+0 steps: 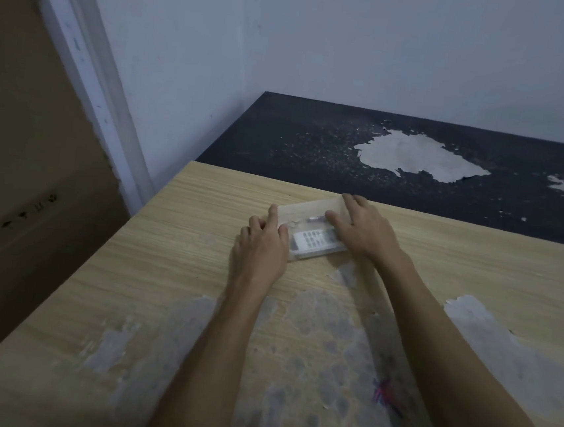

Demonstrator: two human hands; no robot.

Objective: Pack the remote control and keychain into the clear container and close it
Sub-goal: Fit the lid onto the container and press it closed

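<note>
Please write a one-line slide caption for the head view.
Both hands press on clear container holding remote and keychain.

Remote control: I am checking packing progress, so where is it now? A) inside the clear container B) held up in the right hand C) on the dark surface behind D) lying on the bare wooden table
A: the remote control shows through the clear container, next to the keychain, with both hands on the box.

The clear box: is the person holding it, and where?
Yes. Both hands rest on the clear container: the left hand at its left end, the right hand over its right end.
</note>
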